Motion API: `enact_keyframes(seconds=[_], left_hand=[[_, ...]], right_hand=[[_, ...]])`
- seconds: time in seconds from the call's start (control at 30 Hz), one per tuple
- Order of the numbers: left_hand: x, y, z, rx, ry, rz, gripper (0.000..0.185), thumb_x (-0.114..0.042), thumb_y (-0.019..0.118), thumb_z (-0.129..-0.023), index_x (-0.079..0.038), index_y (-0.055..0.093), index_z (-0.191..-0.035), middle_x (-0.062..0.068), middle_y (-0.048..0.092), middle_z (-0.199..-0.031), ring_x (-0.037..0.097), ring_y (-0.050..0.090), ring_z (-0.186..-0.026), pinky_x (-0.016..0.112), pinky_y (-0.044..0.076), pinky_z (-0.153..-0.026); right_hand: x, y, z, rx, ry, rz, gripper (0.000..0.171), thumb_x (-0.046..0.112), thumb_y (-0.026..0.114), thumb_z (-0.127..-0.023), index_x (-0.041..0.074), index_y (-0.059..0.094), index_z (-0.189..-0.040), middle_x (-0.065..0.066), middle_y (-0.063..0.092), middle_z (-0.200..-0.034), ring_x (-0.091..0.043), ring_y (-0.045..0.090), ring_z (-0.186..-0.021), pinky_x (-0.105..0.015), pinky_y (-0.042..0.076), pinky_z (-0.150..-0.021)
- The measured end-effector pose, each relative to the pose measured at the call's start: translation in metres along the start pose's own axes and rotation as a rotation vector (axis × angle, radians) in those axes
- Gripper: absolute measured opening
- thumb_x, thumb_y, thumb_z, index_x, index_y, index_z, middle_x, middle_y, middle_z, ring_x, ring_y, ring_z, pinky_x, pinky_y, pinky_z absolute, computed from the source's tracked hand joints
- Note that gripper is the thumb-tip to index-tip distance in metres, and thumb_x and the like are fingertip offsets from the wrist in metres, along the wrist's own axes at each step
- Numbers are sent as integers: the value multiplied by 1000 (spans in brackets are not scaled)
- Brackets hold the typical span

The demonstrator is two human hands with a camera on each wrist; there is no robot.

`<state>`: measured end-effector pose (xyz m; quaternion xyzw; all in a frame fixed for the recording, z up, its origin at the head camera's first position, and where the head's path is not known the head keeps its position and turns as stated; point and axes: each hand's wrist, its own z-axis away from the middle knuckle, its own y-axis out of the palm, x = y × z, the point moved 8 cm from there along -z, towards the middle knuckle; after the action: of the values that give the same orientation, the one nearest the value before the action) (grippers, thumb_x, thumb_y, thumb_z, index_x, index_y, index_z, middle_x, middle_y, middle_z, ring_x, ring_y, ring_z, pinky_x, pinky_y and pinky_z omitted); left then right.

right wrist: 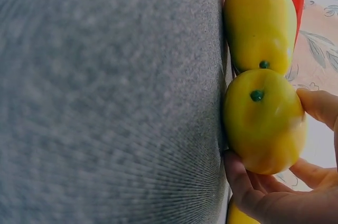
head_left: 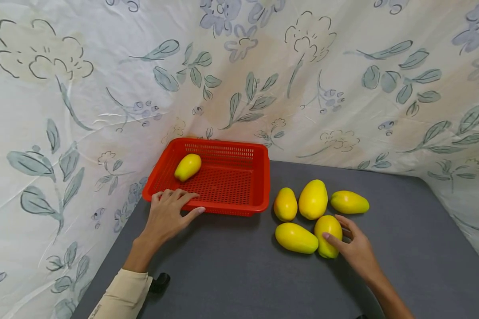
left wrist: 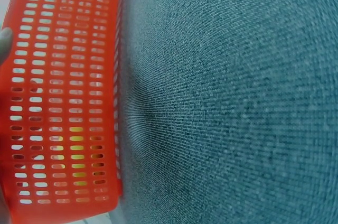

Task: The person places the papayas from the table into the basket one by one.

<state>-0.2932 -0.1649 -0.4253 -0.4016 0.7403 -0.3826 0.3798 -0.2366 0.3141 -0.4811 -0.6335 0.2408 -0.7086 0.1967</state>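
Right hand closing fingers around smooth yellow mango-shaped fruit on grey tabletop, among four others. Looks glossy, probably slippery, firm; hold round its widest part. Left hand flat, fingers relaxed on red perforated plastic basket rim.

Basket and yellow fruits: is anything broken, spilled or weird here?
Nothing stands out. The red basket sits flat with one fruit inside; five more lie whole on the grey table, one under the right hand.
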Motion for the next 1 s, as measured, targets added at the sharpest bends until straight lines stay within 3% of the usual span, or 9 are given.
enact_keyframes(seconds=[0.83, 0.93, 1.0], left_hand=[[1, 1, 1, 18, -10, 4, 56, -60, 69, -94, -22, 74, -134, 10, 68, -129, 37, 57, -118, 64, 33, -105], [2, 1, 1, 18, -8, 3, 56, -60, 69, -94, -22, 73, -134, 10, 68, -129, 37, 57, -118, 64, 33, -104], [2, 1, 1, 17, -6, 3, 56, -60, 69, -94, -22, 73, -134, 10, 68, -129, 37, 57, -117, 64, 33, -104]], right_hand=[[8, -10, 4, -85, -9, -46, 91, 53, 72, -99, 11, 29, -167, -24, 32, -168, -49, 40, -146, -69, 41, -107], [10, -12, 4, -91, -24, -51, 89, 51, 71, -100, 11, 30, -167, -23, 33, -168, -48, 41, -145, -67, 43, -106], [12, -13, 3, -101, -36, -47, 87, 50, 72, -100, 12, 31, -167, -22, 34, -168, -47, 43, -144, -58, 47, -105]])
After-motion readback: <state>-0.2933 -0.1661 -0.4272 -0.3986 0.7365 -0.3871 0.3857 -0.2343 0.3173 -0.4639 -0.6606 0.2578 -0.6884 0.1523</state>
